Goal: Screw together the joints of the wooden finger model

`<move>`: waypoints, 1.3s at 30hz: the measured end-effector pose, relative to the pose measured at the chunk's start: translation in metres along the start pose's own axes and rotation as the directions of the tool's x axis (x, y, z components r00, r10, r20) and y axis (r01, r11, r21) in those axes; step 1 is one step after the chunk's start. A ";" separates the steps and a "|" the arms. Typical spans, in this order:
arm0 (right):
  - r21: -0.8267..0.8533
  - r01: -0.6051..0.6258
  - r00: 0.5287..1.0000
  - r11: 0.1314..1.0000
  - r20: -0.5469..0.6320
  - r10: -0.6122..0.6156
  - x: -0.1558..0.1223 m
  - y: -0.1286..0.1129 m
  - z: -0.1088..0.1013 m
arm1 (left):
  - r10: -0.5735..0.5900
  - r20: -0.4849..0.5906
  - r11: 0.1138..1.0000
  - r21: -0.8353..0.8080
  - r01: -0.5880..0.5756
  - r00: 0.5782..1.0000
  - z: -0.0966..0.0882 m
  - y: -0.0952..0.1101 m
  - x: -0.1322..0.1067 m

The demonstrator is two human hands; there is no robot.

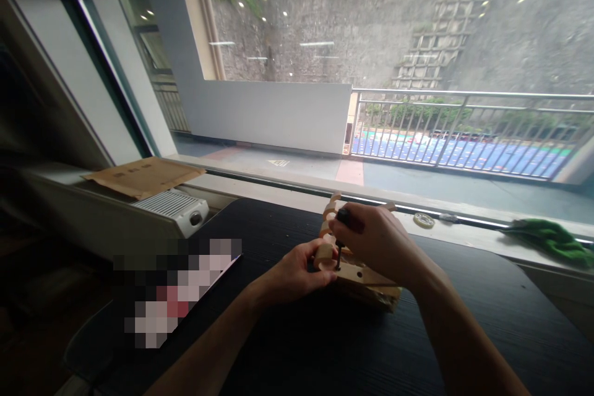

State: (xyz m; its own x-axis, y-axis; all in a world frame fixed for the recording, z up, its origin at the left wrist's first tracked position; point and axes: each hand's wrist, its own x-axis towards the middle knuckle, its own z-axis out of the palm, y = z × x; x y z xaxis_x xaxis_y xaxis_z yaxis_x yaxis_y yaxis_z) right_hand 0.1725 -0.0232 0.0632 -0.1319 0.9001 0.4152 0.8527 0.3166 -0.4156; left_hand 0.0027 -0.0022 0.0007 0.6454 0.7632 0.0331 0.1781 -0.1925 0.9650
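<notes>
A screwdriver (340,252) with a black handle stands nearly upright in my right hand (383,238), whose fingers are closed round the handle. Its tip meets a pale wooden strip (371,276) that has a dark round hole in it. My left hand (294,272) pinches a curved light-wood piece (325,253) at the strip's left end. Beneath the strip lies a brownish block (371,297) with a shiny wrapped look. More curved wooden parts (330,213) rise behind my hands, partly hidden by my right hand.
The work rests on a black table (260,223). A blurred-out flat object (185,297) lies at its left. On the window sill are a roll of tape (424,220) and a green cloth (552,240). A brown envelope (146,177) lies on a white slatted unit (174,207).
</notes>
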 end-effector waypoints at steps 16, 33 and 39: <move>0.018 -0.066 0.998 0.998 -0.021 0.066 0.003 0.001 0.000 | 0.011 -0.006 1.000 0.004 -0.011 1.000 0.000 0.000 0.000; 0.009 -0.063 0.997 0.998 -0.047 0.063 0.004 0.002 0.001 | 0.020 -0.010 0.999 0.043 -0.020 1.000 -0.001 -0.002 0.000; -0.012 -0.027 0.999 1.000 -0.040 0.026 0.003 0.000 0.000 | 0.023 -0.011 0.999 0.038 -0.022 1.000 0.000 -0.004 0.000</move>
State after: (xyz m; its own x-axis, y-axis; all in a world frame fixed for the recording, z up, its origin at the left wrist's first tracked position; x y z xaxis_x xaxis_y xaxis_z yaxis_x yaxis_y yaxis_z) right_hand 0.1722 -0.0209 0.0646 -0.0894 0.8955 0.4359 0.8617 0.2891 -0.4171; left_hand 0.0021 -0.0010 -0.0027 0.6409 0.7654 0.0580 0.1920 -0.2330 0.9533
